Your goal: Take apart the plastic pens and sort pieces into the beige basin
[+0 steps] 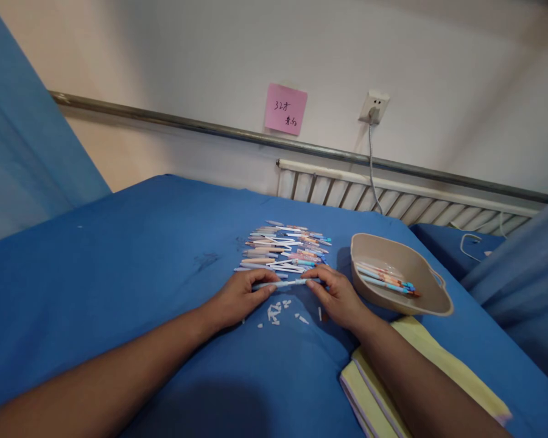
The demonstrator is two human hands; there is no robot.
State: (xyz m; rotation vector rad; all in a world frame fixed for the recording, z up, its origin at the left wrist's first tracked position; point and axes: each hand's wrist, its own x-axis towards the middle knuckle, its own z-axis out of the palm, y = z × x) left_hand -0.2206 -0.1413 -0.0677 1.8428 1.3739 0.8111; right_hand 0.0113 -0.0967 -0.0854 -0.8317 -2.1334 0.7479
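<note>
My left hand (240,298) and my right hand (340,298) together hold one light blue pen (287,283) level just above the blue cloth (132,274), each hand pinching one end. Behind the hands lies a pile of pen parts (285,248), barrels and refills in blue, pink and white. Small white pen bits (276,310) are scattered on the cloth between my wrists. To the right stands a beige bowl (427,295) with several assembled pens (386,278) in it.
A yellow folded cloth (442,359) lies under my right forearm. On the wall behind are a metal rail (210,128), a pink note (285,109), a socket with a cable (373,108) and a radiator (393,194). Blue curtains hang at left and right.
</note>
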